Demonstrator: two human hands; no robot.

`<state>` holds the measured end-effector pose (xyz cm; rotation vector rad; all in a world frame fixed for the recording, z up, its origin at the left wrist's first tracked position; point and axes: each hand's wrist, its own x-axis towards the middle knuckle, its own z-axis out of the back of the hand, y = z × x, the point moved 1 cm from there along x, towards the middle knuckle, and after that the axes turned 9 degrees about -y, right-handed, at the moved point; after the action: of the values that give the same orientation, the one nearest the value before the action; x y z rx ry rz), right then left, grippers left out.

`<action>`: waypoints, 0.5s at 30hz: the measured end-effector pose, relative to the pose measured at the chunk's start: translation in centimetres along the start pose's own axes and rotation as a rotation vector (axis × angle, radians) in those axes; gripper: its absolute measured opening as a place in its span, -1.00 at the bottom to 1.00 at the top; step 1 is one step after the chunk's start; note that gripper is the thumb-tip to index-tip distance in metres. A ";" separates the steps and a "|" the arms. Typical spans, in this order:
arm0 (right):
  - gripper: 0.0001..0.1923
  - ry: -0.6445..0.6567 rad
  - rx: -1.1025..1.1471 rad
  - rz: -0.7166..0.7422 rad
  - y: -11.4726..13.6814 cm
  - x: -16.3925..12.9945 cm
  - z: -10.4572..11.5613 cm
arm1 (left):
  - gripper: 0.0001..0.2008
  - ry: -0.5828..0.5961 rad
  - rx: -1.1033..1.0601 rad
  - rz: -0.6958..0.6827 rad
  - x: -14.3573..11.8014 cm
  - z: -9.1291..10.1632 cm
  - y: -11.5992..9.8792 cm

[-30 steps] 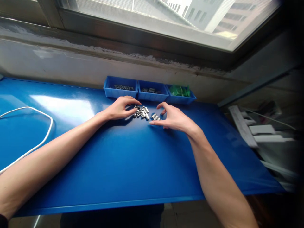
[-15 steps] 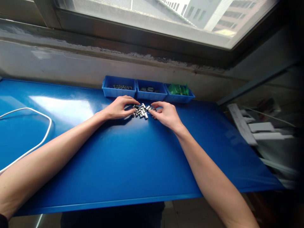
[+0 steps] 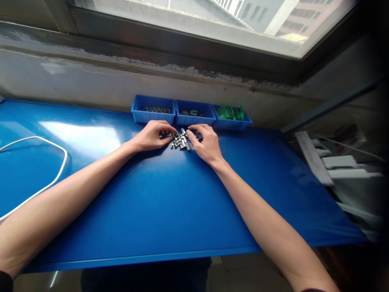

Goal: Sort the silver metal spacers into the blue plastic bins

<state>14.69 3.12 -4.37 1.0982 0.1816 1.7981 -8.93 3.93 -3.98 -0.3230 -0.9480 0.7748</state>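
A small heap of shiny metal pieces (image 3: 183, 142), short cylinders and smaller bolt-like parts, lies on the blue tabletop. My left hand (image 3: 154, 135) curves around the heap's left side, thumb and fingertips apart and close to the smaller parts. On the opposite side, my right hand (image 3: 206, 142) bends over the heap's right edge with its thumb and index finger apart. Some pieces behind the right thumb are partly hidden. Neither hand shows a piece clearly lifted.
Three blue bins stand along the wall: a left bin (image 3: 152, 117) of small metal parts, a middle bin (image 3: 194, 120) of metal cylinders, a right bin (image 3: 234, 124) with green packets (image 3: 230, 112). A white cable (image 3: 65, 156) loops at left. White parts (image 3: 338, 162) lie at right.
My right hand has shifted left and slightly up over the heap, covering its right-hand pieces. My left hand stays nearly in place. The view has moved slightly.
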 end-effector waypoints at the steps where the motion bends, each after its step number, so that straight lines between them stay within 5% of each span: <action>1: -0.75 0.006 0.006 0.017 -0.1 0.0 -0.1 | -0.77 -0.003 -0.005 0.007 0.0 0.0 0.1; 15: -0.76 0.028 0.073 -0.019 -0.4 -0.1 0.2 | -0.56 -0.212 -0.357 0.281 0.1 0.1 0.7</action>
<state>15.13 3.22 -4.51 1.1197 0.2757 1.8020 -9.28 4.43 -4.27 -0.7077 -1.2608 0.9071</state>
